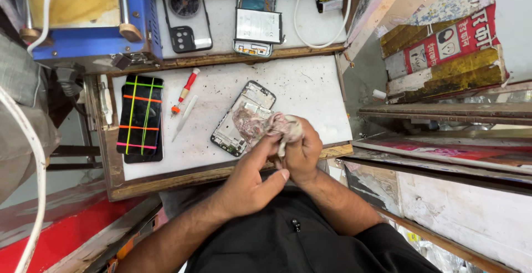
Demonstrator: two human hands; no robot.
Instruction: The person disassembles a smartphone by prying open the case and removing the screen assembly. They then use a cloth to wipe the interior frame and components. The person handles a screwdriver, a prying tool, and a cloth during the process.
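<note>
head view: crumpled pinkish patterned cloth (pixel 266 124)

Scuffed white worktop (pixel 310 93) in wooden frame, red ledge (pixel 66 234) beside.

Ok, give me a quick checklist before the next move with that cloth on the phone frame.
1. Cloth gripped: ok, right hand bunches it.
2. Left hand on cloth: ok, fingers touch it.
3. Phone frame flat on white board: ok.
4. Frame clean: cannot tell, cloth covers part.
5. Red screwdriver and tweezers clear of hands: ok.
6. Striped-screen phone clear of frame: ok.
</note>
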